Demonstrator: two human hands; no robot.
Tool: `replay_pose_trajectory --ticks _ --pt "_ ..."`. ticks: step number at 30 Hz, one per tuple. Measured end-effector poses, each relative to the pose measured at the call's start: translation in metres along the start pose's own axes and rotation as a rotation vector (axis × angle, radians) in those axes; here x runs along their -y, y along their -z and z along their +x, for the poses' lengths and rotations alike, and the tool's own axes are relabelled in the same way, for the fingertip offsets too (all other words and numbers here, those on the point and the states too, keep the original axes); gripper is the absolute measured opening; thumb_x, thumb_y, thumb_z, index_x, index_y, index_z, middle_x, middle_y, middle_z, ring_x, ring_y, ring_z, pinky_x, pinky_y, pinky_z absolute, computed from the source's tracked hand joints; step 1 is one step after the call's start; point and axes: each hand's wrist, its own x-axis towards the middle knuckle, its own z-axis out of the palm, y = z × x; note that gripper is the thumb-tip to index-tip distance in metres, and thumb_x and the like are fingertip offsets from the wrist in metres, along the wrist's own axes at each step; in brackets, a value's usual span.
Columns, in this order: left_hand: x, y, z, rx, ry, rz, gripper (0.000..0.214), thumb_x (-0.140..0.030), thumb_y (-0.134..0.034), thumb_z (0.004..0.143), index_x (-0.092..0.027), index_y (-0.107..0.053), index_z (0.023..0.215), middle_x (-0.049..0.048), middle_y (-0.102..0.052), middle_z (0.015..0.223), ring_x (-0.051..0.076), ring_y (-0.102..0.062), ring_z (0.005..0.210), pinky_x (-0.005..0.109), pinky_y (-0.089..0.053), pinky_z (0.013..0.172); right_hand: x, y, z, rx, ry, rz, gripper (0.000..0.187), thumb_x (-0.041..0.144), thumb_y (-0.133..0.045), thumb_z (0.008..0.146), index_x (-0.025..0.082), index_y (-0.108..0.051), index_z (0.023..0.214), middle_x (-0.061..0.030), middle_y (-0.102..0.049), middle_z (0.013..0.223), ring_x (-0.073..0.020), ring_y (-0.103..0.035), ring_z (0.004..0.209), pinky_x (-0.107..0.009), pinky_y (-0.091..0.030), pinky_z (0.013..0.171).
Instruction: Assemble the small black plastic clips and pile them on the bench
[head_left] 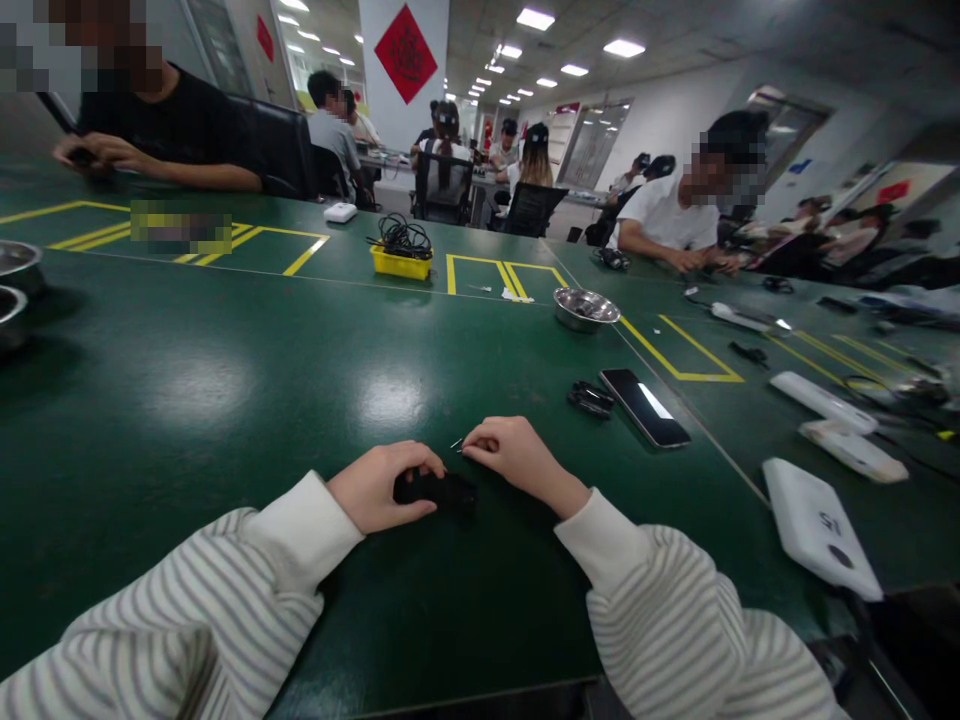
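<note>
My left hand curves its fingers and thumb around one end of a small dark black object on the green table. The object's kind is too dark to make out. My right hand is just to the right, with thumb and forefinger pinched together. At its fingertips are tiny, thin silvery pieces, like pins or screws; they are too small to name surely. Beyond my right hand lies a black clip-like part, beside a smartphone lying flat with its screen up.
A metal bowl and a yellow tray of black cables stand farther back. White devices lie along the right side. Two more bowls are at the left edge. People sit across the table, which carries yellow tape markings.
</note>
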Motion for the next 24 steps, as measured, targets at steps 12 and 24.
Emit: replay_pose_trajectory --ticks 12,24 --pt "-0.003 -0.002 0.003 -0.016 -0.001 0.080 0.031 -0.020 -0.058 0.067 -0.018 -0.051 0.098 0.0009 -0.056 0.083 0.014 -0.052 0.070 0.025 -0.042 0.065 0.008 0.016 0.012 0.205 -0.247 -0.057 0.007 0.011 -0.054 0.061 0.014 -0.060 0.062 0.0002 -0.060 0.052 -0.0084 -0.053 0.047 -0.017 -0.037 0.047" --pt "0.001 -0.003 0.004 -0.001 -0.043 0.074 0.033 -0.021 -0.057 0.069 -0.019 -0.051 0.102 0.0024 -0.057 0.089 0.015 -0.053 0.078 0.027 -0.042 0.069 -0.012 0.017 0.009 0.046 -0.121 -0.019 0.014 0.027 -0.056 0.072 0.017 -0.066 0.071 0.0003 -0.062 0.058 -0.0081 -0.054 0.052 -0.019 -0.038 0.054"
